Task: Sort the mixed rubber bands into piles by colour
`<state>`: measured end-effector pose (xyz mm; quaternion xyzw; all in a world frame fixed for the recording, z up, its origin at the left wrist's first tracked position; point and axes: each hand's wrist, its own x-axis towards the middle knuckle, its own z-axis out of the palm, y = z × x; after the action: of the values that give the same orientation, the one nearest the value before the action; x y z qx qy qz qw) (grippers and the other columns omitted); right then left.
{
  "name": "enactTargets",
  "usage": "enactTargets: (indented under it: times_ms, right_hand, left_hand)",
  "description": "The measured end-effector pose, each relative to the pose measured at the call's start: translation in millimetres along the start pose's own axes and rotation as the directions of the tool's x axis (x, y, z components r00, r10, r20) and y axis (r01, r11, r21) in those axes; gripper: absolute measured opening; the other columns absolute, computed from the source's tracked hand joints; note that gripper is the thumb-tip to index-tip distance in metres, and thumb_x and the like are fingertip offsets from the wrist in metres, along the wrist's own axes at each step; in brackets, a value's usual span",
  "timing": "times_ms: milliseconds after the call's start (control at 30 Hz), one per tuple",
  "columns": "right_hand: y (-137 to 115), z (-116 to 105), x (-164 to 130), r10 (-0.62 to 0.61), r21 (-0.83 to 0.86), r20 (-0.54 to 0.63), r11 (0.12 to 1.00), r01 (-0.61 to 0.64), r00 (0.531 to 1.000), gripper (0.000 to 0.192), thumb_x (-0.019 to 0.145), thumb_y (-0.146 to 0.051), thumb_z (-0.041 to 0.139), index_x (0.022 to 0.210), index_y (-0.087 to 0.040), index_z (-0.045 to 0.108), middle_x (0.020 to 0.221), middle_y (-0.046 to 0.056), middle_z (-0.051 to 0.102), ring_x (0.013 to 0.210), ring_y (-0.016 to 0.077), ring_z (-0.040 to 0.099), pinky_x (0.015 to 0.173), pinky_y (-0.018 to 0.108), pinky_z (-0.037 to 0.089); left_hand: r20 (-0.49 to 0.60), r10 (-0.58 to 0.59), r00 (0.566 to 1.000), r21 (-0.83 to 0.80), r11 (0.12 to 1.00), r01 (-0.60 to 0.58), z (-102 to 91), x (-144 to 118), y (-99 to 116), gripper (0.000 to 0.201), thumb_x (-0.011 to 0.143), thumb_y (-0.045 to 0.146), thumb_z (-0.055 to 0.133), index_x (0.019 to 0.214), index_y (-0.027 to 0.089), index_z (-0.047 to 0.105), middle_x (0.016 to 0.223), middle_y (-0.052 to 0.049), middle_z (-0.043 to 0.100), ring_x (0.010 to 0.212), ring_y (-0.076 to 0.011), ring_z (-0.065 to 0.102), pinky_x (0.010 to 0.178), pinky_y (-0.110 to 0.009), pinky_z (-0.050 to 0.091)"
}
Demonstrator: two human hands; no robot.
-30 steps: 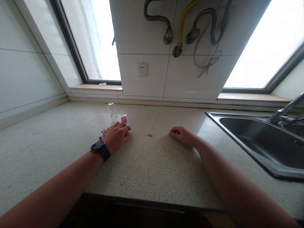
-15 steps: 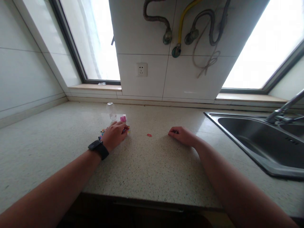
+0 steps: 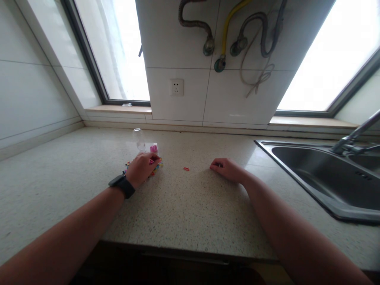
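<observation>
Bright plastic or wire, the heap of tiny coloured clips (image 3: 154, 168) lies on the speckled counter (image 3: 184, 206), toward its back edge and left of the middle, beside a small clear bag (image 3: 150, 148) and an upturned clear glass (image 3: 137, 136). The left hand (image 3: 141, 169), watch at the wrist, rests on the heap with fingers curled down; whether it pinches one I cannot tell. Such pieces look light, stiff and slippery, best nipped singly at the fingertips. The right hand (image 3: 227, 169) lies loosely closed, apparently holding nothing, near a stray red clip (image 3: 186, 169), with the sink (image 3: 299, 166) toward the counter's right end.
</observation>
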<state>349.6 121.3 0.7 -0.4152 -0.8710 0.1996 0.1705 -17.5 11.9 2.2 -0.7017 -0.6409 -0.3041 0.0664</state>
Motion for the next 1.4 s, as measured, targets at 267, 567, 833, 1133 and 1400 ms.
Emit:
enactTargets:
  times_ms: [267,567,833,1133,1400]
  right_hand:
    - [7.0,-2.5,0.9,-0.025,0.035,-0.03,0.999,0.026,0.999,0.03,0.091,-0.04,0.055,0.096,-0.016,0.072,0.086,0.007,0.07,0.076,0.0164,0.06,0.07,0.027,0.041]
    - [17.1,-11.7,-2.0,0.028,0.059,-0.12,0.998,-0.021,0.992,0.028,0.091,-0.037,0.055,0.097,-0.016,0.072,0.081,0.006,0.069,0.071,0.0145,0.058,0.067,0.026,0.04]
    - [20.5,-5.2,2.5,0.025,0.075,-0.134,0.997,-0.015,0.991,0.028,0.09,-0.036,0.056,0.095,-0.016,0.074,0.08,0.006,0.069,0.073,0.0149,0.058,0.069,0.026,0.041]
    - [23.2,-3.7,4.3,-0.009,0.027,-0.131,1.0,0.013,0.991,0.027,0.09,-0.036,0.057,0.097,-0.018,0.075,0.087,0.005,0.072,0.077,0.0153,0.06,0.07,0.026,0.04]
    - [20.7,-4.5,3.9,-0.003,0.003,-0.116,1.0,0.004,0.993,0.027,0.09,-0.038,0.056,0.097,-0.019,0.075,0.087,0.006,0.072,0.076,0.016,0.06,0.07,0.026,0.041]
  left_hand:
    - [0.09,-0.124,0.988,-0.264,0.954,0.144,-3.3,1.7,17.0,0.026,0.091,0.038,0.06,0.098,0.017,0.074,0.086,-0.006,0.073,0.067,-0.0148,0.063,0.066,-0.028,0.05]
    - [0.168,0.045,0.985,-0.383,0.923,0.023,8.2,0.7,75.2,0.032,0.089,0.046,0.061,0.098,0.018,0.075,0.079,-0.003,0.069,0.061,-0.0128,0.05,0.057,-0.026,0.037]
    - [0.187,0.212,0.959,-0.396,0.91,-0.124,49.1,23.5,124.3,0.016,0.088,0.03,0.065,0.095,0.02,0.076,0.09,-0.004,0.073,0.072,-0.0153,0.061,0.073,-0.029,0.046]
    - [0.257,0.378,0.889,-0.25,0.915,-0.317,75.7,40.0,143.0,0.02,0.092,0.026,0.059,0.096,0.02,0.077,0.096,-0.007,0.074,0.094,-0.0233,0.065,0.092,-0.039,0.045]
    - [0.209,0.416,0.885,-0.243,0.899,-0.365,49.6,38.1,121.5,0.021,0.091,0.019,0.059,0.103,0.02,0.076,0.101,-0.004,0.074,0.097,-0.0209,0.064,0.094,-0.037,0.045]
